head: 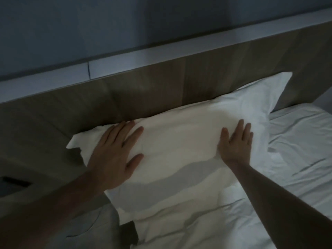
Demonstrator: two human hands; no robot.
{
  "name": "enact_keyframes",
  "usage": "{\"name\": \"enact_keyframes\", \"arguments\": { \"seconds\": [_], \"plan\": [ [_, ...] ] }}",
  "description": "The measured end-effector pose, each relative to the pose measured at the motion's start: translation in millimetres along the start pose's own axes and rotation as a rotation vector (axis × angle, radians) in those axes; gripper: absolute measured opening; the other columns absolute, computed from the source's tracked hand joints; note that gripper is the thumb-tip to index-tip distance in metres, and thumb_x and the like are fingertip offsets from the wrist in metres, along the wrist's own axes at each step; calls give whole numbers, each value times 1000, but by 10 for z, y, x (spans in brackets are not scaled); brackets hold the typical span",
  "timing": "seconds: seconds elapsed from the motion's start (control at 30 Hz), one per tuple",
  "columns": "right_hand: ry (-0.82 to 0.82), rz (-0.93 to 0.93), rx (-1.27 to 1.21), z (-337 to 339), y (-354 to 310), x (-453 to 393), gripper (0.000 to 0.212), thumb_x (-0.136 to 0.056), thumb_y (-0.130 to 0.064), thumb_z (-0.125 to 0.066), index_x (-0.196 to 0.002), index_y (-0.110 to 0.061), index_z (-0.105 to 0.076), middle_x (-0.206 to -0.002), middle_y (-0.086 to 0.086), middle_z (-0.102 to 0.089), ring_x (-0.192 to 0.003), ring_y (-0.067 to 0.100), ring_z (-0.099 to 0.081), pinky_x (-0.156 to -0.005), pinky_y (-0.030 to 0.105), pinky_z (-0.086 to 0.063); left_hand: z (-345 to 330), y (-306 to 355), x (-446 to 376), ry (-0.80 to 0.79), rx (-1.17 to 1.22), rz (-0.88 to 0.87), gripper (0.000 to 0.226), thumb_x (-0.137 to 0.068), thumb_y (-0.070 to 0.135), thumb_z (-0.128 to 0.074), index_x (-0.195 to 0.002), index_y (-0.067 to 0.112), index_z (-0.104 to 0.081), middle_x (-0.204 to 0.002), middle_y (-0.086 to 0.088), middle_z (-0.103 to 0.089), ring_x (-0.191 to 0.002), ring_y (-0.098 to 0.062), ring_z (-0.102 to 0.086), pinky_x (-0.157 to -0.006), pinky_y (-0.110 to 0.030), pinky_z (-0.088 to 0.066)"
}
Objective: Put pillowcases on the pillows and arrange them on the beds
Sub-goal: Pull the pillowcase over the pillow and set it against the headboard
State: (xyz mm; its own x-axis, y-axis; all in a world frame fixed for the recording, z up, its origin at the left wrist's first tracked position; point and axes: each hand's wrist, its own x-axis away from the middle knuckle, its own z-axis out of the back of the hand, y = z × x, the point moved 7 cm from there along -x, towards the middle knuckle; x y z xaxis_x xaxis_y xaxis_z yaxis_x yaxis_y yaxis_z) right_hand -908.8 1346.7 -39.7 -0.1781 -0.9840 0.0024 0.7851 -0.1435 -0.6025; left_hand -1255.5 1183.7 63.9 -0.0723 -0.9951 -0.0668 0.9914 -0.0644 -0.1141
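A white pillow in its pillowcase lies at the head of the bed, propped against the wooden headboard. My left hand presses flat on the pillow's left end, fingers spread and straight. On the pillow's right part my right hand lies flat too, fingers straight and pointing toward the headboard. The pillow's far right corner sticks up against the headboard. The room is dim.
A rumpled white sheet covers the bed to the right and in front of the pillow. A dark bedside surface sits at the left, below the headboard. A pale ledge and grey wall run above the headboard.
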Motion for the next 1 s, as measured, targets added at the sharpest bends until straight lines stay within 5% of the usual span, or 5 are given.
{"name": "enact_keyframes", "arguments": {
  "seconds": [0.2, 0.4, 0.6, 0.77, 1.0],
  "plan": [
    [-240, -40, -65, -157, 79, 739, 86, -98, -66, -35, -162, -11, -20, -170, 14, -17, -156, 33, -21, -124, 43, -23, 24, -124, 487, 71, 157, 146, 73, -97, 55, -43, -158, 16, -37, -166, -13, -34, -153, -35, -32, -122, -56, -29],
    [-453, -39, -209, 222, 66, 2012, 46, -104, -31, -54, -147, -13, -53, -155, 7, -49, -148, 23, -42, -122, 32, -27, -22, -276, 1367, -150, 401, 327, 66, -95, 51, -54, -150, 16, -50, -162, -8, -40, -143, -35, -46, -113, -50, -43],
    [-461, -195, -470, 1213, 170, 3490, 38, -105, -33, -53, -142, -26, -58, -143, -3, -58, -136, 10, -48, -116, 31, -37, 617, 164, 2697, -142, 801, 381, 54, -87, 58, -46, -132, 32, -60, -138, 7, -56, -131, -19, -54, -113, -32, -33],
    [-432, -278, -551, 2139, 335, 4730, 36, -105, -33, -53, -140, -34, -59, -142, -11, -58, -133, 3, -50, -106, 22, -35, 1127, 630, 3600, -261, 990, 387, 30, -100, 25, -63, -128, 30, -58, -140, 6, -54, -134, -14, -50, -107, -15, -29],
    [-315, -398, -584, 3061, 603, 6371, 33, -105, -30, -53, -133, -45, -61, -141, -26, -57, -121, -31, -42, -102, 11, -35, 1541, 986, 4446, -333, 1156, 283, 34, -82, 57, -54, -112, 47, -66, -134, 20, -58, -130, -4, -54, -103, -2, -36]
  ]
}}
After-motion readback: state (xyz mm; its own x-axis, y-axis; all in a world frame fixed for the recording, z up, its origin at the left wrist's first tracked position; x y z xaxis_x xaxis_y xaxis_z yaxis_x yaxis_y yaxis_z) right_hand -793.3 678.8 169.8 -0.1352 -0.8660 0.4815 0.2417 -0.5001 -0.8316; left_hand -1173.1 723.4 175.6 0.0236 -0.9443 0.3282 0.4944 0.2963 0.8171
